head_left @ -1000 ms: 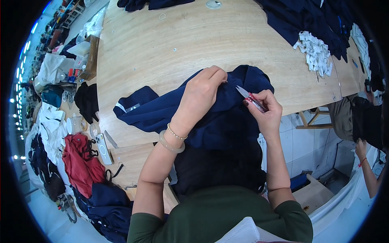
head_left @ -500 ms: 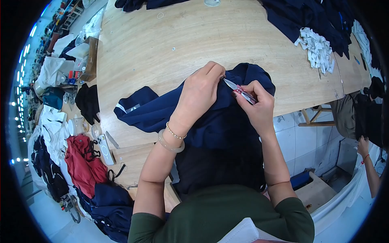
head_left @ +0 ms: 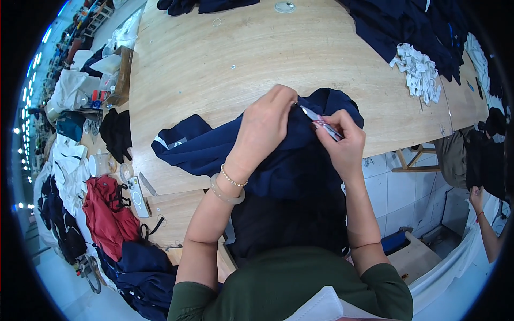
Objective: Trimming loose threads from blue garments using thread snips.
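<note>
A navy garment [head_left: 214, 147] lies across the near edge of the table and over my lap. My left hand [head_left: 267, 115] pinches a bit of its cloth near the top, thumb and fingers closed together. In my right hand [head_left: 344, 142] is a small pair of thread snips [head_left: 321, 122], pink and silvery, its blades pointing up and left to the cloth at my left fingertips. Whether the blades touch the cloth I cannot tell. At the garment's left end a white label [head_left: 160, 142] shows.
The wooden table [head_left: 214, 69] carries a heap of white strips [head_left: 417, 69] and navy garments [head_left: 407, 27] at far right. To the left lie a phone [head_left: 138, 197], a red garment [head_left: 108, 211] and a wooden box [head_left: 123, 75]. Another person's hand [head_left: 476, 199] shows at right.
My right hand and the snips have shifted slightly right and down, the blades now a little farther from my left fingertips. The left hand keeps its pinch on the cloth.
</note>
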A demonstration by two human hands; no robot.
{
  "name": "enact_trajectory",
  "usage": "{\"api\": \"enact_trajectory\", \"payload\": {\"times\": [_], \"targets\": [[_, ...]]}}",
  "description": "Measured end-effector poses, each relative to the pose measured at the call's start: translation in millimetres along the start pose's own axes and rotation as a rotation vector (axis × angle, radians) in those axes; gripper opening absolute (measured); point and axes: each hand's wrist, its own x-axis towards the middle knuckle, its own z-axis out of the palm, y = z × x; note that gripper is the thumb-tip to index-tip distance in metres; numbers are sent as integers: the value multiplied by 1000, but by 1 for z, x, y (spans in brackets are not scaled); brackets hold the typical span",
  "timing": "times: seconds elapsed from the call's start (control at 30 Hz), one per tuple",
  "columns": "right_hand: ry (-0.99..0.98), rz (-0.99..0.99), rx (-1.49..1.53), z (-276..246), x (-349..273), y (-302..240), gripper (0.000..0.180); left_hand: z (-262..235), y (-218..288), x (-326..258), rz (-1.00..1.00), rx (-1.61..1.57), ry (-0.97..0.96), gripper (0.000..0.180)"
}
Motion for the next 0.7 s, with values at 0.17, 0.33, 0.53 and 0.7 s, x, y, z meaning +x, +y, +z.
{"api": "enact_trajectory", "payload": {"times": [0.17, 0.33, 0.53, 0.7], "targets": [[165, 93, 175, -33, 3, 21, 16, -64, -26, -33, -269, -110, 604, 14], [62, 300, 517, -32, -8, -14, 23, -69, -42, -95, -258, 125, 471, 7], [-278, 356, 695, 55, 7, -1, 30, -16, -53, -111, -302, 64, 176, 28], [-263, 488, 799, 48, 10, 40, 30, -15, -50, -111, -305, 125, 123, 34]]}}
